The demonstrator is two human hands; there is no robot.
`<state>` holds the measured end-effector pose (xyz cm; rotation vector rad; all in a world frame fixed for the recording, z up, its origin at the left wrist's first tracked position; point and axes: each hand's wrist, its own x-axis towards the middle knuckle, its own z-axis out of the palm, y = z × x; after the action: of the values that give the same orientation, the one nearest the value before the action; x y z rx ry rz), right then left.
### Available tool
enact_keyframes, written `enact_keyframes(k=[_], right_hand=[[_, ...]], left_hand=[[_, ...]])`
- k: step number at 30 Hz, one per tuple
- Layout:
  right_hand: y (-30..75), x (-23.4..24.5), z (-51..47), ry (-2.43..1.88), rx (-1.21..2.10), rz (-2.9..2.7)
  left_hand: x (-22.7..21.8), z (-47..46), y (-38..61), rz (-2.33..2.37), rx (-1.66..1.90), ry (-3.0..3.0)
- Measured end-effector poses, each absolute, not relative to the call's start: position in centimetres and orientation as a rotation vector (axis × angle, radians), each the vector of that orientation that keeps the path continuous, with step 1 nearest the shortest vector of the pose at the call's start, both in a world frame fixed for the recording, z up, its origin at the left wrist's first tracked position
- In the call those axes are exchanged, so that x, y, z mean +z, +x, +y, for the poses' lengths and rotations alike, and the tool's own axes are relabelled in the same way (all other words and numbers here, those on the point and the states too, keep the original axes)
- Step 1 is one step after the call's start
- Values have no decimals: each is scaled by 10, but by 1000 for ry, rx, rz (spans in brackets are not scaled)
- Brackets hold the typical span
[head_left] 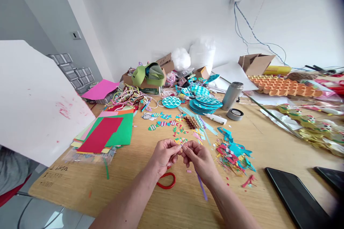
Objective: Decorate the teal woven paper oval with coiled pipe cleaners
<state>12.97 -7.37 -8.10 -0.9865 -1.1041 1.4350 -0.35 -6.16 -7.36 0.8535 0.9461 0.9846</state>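
My left hand point(167, 154) and my right hand point(197, 157) meet at the fingertips above the table, both closed in a pinch. A purple pipe cleaner point(201, 186) trails down from under my right hand. What my left fingertips pinch is too small to make out. Red-handled scissors point(166, 187) lie partly hidden beneath my left hand. Just beyond my fingers are a spotted yellow paper fish point(180, 140), striped paper fish point(163, 123), and coiled brown pipe cleaners point(191, 122) beside purple ones point(200, 122).
Coloured paper sheets point(100, 134) are stacked at left. Paper scraps point(236, 152) and a black phone point(294, 196) lie at right. Behind stand blue paper plates point(205, 105), a glue bottle point(215, 118), a steel flask point(232, 95) and an orange egg tray point(285, 86).
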Motion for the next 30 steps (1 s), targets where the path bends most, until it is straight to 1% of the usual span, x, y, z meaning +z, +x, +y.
enact_keyframes(k=[7,11,14,17,19,25,30], right_hand=[[128,-88,-75,-1072,1375,-1152],[127,-88,-74,-1044,1353,-1131],[127,-84,-74,-1011,1386,-1123],[128,-79,-76,-949,1458,-1114],[129,-77,-76,-926,1479,-1109],[125,-80,-76,-951,1332,-1160],[114,-81,-81,-857,1386,-1220]], left_hand=[[-76,-64,3,1009,1037,897],[-81,-65,6,1050,1119,985],[-85,-65,6,1082,1186,1063],[-83,-64,4,1095,1215,1021],[-79,-63,3,1043,1242,907],[-72,-59,-2,756,1363,605],[-79,-60,1,685,1276,532]])
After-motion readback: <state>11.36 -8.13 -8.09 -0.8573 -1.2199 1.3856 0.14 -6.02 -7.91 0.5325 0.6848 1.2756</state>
